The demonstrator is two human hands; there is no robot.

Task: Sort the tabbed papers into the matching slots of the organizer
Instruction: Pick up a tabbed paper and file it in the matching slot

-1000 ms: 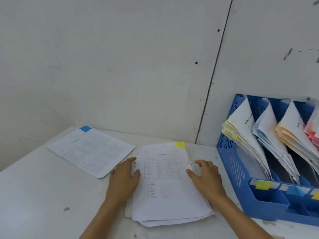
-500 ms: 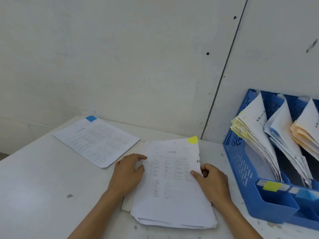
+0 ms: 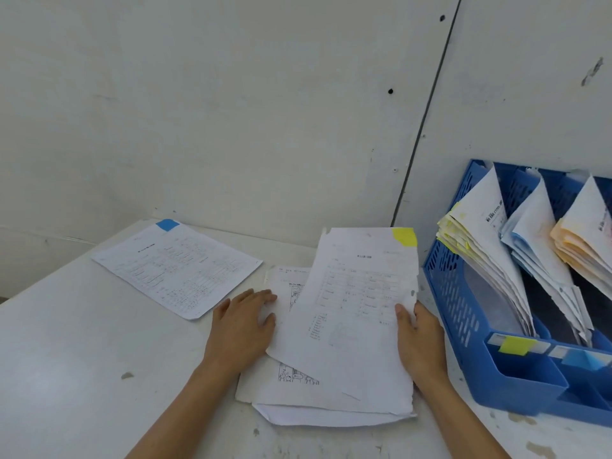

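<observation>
- Head view, overall: a white table top [image 3: 66, 359] meets a pale scuffed wall [image 3: 231, 111]; a dark vertical seam runs down the wall behind the papers.
- Right hand [image 3: 420, 339]: grips the right edge of a white printed sheet with a yellow corner tab [image 3: 357, 309], thumb on top and fingers hidden beneath; the sheet lies askew over a loose stack of white papers [image 3: 314, 405] in the middle of the table.
- Left hand [image 3: 241, 323]: rests flat on the stack's left side, fingers nearly straight, holding nothing.
- Surroundings: a white printed sheet with a blue corner tab [image 3: 175, 270] lies apart at the left; a blue perforated plastic organizer [image 3: 463, 309] stands just right of the stack, its slots holding leaning bundles tabbed yellow [image 3: 480, 240], blue [image 3: 536, 246] and orange [image 3: 583, 240].
- Labels: a yellow sticker [image 3: 513, 346] and a blue sticker [image 3: 576, 357] mark the front of the first two slots; printed tables and headings are too blurred to read; a cartoon strip shows on a lower sheet.
- Limits: the organizer is cut off by the right edge; both forearms leave the frame below.
</observation>
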